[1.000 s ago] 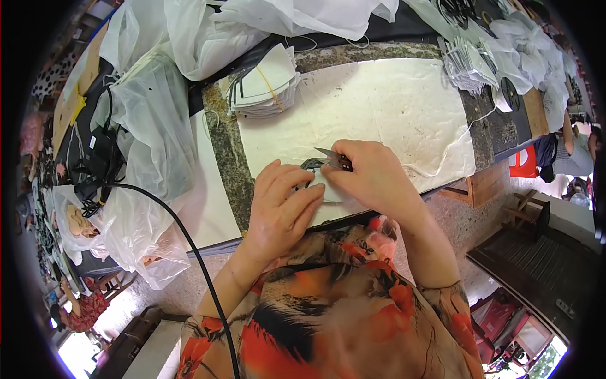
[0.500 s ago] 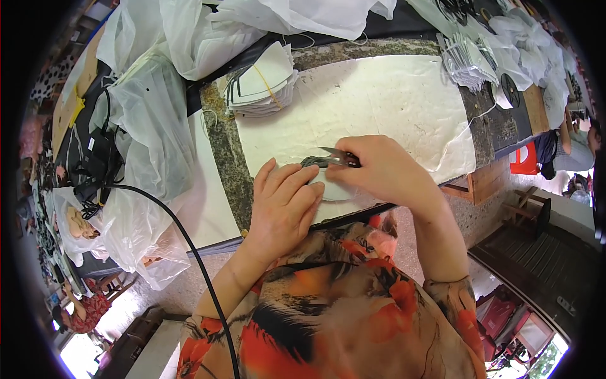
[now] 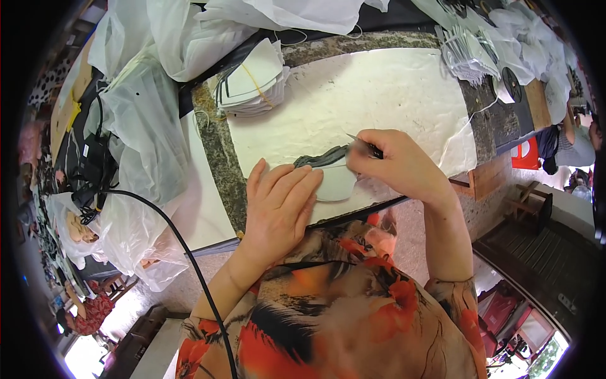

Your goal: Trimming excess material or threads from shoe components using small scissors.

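From here I see the table [image 3: 404, 22] with a white sheet [image 3: 385, 95] on it. The left hand [image 3: 278, 205], fingers slightly spread, rests on a pale piece [image 3: 334, 185] near the sheet's front edge, beside dark strips [image 3: 325, 156]; the right hand [image 3: 391, 158] pinches small scissors [image 3: 377, 151].

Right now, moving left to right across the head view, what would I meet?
Black adapter → translucent plastic bag → left hand → pale rounded piece → right hand → bundle of pale pieces → red object.
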Demonstrator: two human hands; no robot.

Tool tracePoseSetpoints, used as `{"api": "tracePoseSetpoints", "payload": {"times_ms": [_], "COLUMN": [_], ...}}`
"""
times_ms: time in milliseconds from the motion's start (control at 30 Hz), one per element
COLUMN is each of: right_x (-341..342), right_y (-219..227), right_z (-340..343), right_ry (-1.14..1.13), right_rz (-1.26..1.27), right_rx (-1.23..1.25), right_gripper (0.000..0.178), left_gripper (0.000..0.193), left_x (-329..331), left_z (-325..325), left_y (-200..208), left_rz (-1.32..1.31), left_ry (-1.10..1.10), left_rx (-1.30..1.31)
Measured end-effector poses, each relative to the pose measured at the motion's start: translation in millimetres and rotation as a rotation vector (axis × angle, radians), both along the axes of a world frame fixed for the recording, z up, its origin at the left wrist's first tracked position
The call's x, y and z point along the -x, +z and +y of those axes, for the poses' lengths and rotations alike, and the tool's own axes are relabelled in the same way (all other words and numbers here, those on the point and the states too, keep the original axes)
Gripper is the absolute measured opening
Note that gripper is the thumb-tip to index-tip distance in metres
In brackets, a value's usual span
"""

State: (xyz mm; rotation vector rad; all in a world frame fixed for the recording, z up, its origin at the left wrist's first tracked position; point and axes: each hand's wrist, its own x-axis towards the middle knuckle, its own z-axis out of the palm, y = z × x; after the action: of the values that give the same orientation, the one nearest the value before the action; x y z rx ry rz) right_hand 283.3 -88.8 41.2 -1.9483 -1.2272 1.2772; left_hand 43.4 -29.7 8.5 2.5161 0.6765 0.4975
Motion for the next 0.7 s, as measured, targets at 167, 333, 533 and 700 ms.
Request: {"api": "tracePoseSetpoints", "payload": {"times_ms": [167,333,533,700], "right_x": [-1.5,-8.6,-13.6,-21.6], "right_y": [-3.2,-6.6,-4.8,-12.8], "right_z": [1.1,0.8,3.5,1.3], "right_ry": [-0.001,-0.034,-0.063,-0.079], "right_rz": [-0.008,0.063,0.077,0.069], "right_rx": [0.014,0.001,0.006,-0.020], "right_gripper": [0.022,0.018,0.016,0.020], "left_gripper": [0.042,0.041,0.044,0.048], "left_x": [-1.9,-6.8,-15.3,-25.2], "left_z": [-1.4,0.0,3.6,4.5], "left_y": [5.4,16.3,29.1,32.6], "left_rz": [0.045,0.106,0.189,0.235], "left_ry": [0.012,-0.003,-0.030,-0.056], "left_rx": [-0.038,-0.027,-0.026,-0.060]}}
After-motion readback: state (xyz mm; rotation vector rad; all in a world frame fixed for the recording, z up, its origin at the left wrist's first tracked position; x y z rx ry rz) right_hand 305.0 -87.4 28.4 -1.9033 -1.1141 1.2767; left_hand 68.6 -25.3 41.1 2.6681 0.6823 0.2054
